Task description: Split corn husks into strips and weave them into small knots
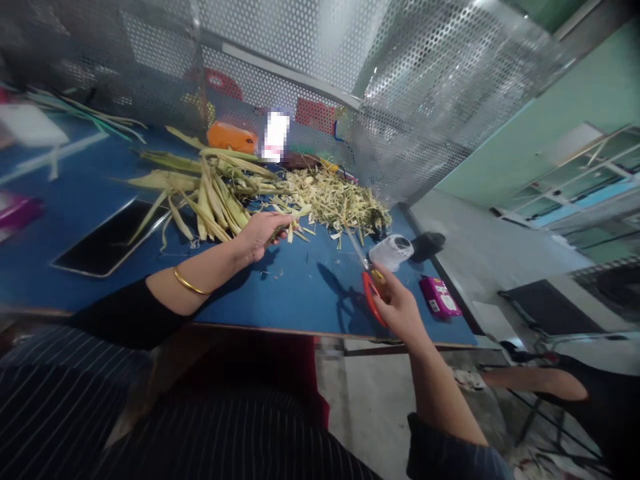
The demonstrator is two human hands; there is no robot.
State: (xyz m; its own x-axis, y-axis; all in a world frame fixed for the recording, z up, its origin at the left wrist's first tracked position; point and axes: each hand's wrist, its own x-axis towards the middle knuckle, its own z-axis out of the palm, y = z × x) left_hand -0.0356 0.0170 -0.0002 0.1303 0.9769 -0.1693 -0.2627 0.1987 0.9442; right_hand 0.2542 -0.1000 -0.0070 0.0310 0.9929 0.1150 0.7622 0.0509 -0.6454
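Your left hand (260,233) is reaching into the pale leaf strips (215,200) on the blue desk (290,293), fingers pinching a strip. Your right hand (397,307) is gripping the orange-handled scissors (367,283), blades pointing toward the heap of cuttings (335,200).

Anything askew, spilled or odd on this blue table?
Cut leaf scraps lie strewn loosely over the blue table beside the long leaf strips, near the left hand. The right hand holds red-handled scissors. Nothing looks damaged.
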